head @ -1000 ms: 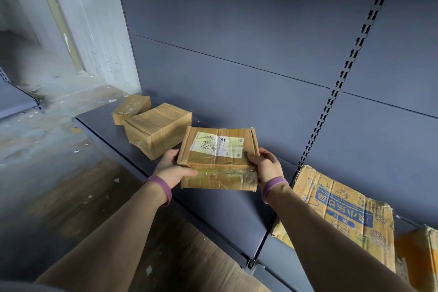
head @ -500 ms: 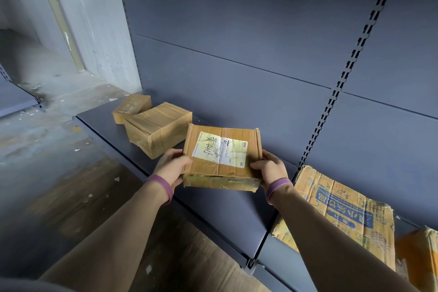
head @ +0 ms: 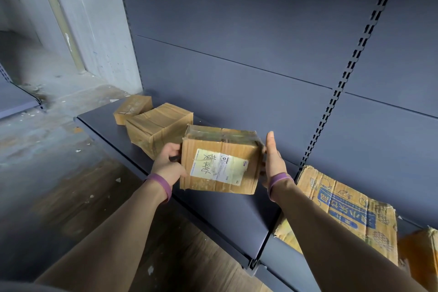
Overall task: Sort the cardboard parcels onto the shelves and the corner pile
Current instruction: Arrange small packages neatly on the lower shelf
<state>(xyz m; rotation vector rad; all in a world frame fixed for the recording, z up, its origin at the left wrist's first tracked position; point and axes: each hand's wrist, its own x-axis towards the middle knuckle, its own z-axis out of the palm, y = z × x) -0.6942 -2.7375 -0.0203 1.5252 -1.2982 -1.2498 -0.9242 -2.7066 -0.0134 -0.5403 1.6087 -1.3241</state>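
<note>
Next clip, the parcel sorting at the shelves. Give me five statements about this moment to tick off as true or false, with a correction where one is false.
1. The labelled parcel is held between the left hand and the right hand. True.
2. The right hand curls its fingers over the parcel's top. False: its fingers are straight, flat against the parcel's right side.
3. A small taped parcel and a bigger taped parcel lie on the shelf, left of the held one. True.
4. The blue-printed carton shares their bay. False: it lies beyond the upright, to the right.
5. The white label faces the back panel. False: it faces the camera.
</note>
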